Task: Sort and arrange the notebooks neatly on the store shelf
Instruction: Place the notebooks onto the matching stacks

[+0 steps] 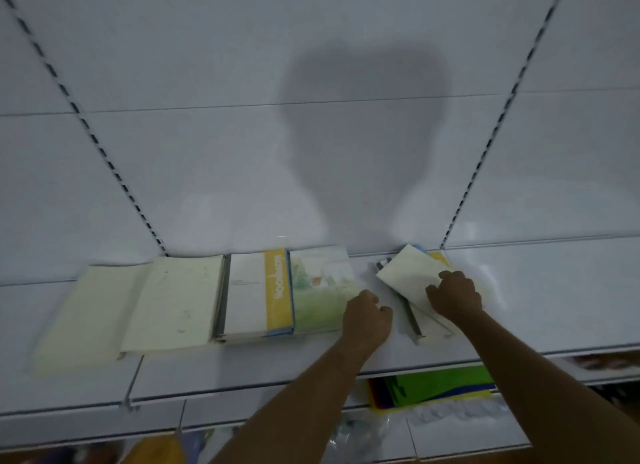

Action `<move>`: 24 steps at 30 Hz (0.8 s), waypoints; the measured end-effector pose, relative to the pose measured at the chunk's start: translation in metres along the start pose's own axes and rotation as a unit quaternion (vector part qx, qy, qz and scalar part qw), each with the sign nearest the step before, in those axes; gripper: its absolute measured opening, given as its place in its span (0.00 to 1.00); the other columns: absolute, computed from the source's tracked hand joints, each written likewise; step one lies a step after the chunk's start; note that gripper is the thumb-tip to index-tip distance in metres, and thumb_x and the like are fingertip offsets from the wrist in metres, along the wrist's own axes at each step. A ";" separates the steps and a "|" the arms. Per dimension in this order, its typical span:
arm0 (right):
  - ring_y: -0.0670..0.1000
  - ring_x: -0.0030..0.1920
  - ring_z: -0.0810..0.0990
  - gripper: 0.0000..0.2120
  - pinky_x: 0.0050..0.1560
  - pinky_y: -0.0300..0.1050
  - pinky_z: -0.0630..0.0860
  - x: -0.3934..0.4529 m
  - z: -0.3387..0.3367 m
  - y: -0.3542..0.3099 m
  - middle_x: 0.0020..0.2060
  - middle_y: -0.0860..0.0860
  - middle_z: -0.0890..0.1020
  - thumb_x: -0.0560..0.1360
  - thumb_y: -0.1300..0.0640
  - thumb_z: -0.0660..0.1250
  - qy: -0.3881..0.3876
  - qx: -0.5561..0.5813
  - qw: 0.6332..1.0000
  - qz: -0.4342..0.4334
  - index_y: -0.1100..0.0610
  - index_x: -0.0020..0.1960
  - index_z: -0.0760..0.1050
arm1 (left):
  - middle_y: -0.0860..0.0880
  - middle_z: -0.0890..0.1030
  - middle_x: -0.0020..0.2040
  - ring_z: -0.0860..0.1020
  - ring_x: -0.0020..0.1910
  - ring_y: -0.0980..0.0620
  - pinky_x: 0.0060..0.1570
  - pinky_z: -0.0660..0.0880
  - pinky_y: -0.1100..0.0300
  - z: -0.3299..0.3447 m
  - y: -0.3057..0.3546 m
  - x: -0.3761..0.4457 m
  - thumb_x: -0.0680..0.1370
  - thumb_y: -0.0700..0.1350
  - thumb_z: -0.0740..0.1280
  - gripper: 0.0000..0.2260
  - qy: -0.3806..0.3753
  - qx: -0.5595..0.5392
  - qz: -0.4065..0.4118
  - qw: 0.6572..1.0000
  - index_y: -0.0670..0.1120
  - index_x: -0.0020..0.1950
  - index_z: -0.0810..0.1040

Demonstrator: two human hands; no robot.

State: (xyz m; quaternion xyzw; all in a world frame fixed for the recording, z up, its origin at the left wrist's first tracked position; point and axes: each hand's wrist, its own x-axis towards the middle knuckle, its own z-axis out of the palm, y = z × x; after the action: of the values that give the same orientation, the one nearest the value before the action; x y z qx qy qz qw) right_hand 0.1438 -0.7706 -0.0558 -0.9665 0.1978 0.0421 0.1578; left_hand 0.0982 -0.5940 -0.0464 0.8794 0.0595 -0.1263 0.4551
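Observation:
Several notebooks lie flat in a row on the white shelf [242, 370]. From the left: a pale cream notebook [90, 318], a second cream one [173, 304], a white stack with a yellow band [256, 290], then a green illustrated notebook [318, 283]. My left hand [367, 316] rests on the green notebook's near right corner, fingers curled. To the right, a crooked pile topped by a pale notebook [405, 276] lies askew. My right hand [453, 295] grips that top notebook at its right edge.
The white back panel [311, 152] with slotted uprights rises behind the shelf and carries a head shadow. Bare shelf stretches to the right of the crooked pile. Below, a lower shelf holds green, blue and yellow folders [436, 387] and plastic-wrapped goods [363, 436].

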 end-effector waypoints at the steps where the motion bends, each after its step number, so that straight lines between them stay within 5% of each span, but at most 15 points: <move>1: 0.59 0.66 0.68 0.22 0.65 0.54 0.66 0.004 -0.001 0.009 0.65 0.57 0.70 0.77 0.50 0.60 -0.012 -0.012 1.000 0.010 0.58 0.69 0.67 | 0.43 0.76 0.63 0.75 0.61 0.46 0.61 0.72 0.57 0.011 0.004 0.001 0.78 0.47 0.63 0.19 -0.020 -0.012 -0.012 1.000 0.41 0.66 0.72; 6: 0.59 0.68 0.65 0.29 0.65 0.55 0.66 0.021 0.004 0.037 0.68 0.56 0.67 0.76 0.46 0.60 -0.048 -0.044 0.998 -0.008 0.58 0.72 0.60 | 0.44 0.70 0.70 0.71 0.66 0.46 0.59 0.69 0.61 0.045 0.020 0.007 0.79 0.49 0.62 0.23 -0.078 -0.049 -0.079 0.993 0.42 0.71 0.66; 10: 0.58 0.75 0.52 0.38 0.72 0.59 0.52 0.024 0.007 0.044 0.75 0.56 0.57 0.74 0.39 0.61 -0.079 -0.082 0.993 -0.005 0.52 0.77 0.49 | 0.41 0.75 0.59 0.76 0.55 0.45 0.50 0.73 0.58 0.057 0.023 0.009 0.77 0.47 0.63 0.16 -0.105 -0.027 -0.089 0.990 0.41 0.61 0.72; 12: 0.58 0.74 0.55 0.41 0.72 0.59 0.53 0.022 0.006 0.048 0.73 0.56 0.60 0.71 0.36 0.63 -0.074 -0.081 0.994 0.003 0.51 0.76 0.50 | 0.43 0.77 0.53 0.76 0.50 0.46 0.49 0.75 0.56 0.062 0.021 0.010 0.76 0.48 0.64 0.11 -0.105 -0.019 -0.088 0.990 0.41 0.53 0.73; 14: 0.59 0.71 0.59 0.43 0.70 0.57 0.56 0.019 0.002 0.050 0.70 0.57 0.64 0.69 0.34 0.65 -0.059 -0.089 0.994 0.009 0.51 0.75 0.53 | 0.43 0.79 0.55 0.78 0.52 0.46 0.47 0.75 0.56 0.067 0.020 0.012 0.75 0.48 0.65 0.14 -0.092 -0.026 -0.084 0.992 0.40 0.56 0.73; 19: 0.59 0.61 0.72 0.25 0.59 0.51 0.69 0.006 0.005 0.055 0.60 0.58 0.75 0.74 0.44 0.64 -0.001 -0.059 0.998 0.026 0.59 0.64 0.69 | 0.41 0.75 0.63 0.76 0.61 0.43 0.56 0.74 0.57 0.075 0.018 0.012 0.76 0.48 0.67 0.23 -0.050 -0.043 -0.084 0.994 0.38 0.66 0.66; 24: 0.57 0.45 0.77 0.16 0.45 0.45 0.72 -0.006 -0.001 0.056 0.48 0.59 0.81 0.76 0.50 0.63 -0.029 0.083 0.996 0.034 0.63 0.52 0.76 | 0.42 0.76 0.61 0.77 0.58 0.44 0.55 0.75 0.54 0.070 0.012 0.012 0.77 0.41 0.64 0.18 -0.003 -0.021 -0.069 0.997 0.41 0.65 0.66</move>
State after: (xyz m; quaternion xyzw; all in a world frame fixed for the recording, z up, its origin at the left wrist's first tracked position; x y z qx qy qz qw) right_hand 0.1163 -0.8172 -0.0701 -0.9413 0.2283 0.0590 0.2414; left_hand 0.1006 -0.6581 -0.0792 0.8631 0.1216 -0.1587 0.4638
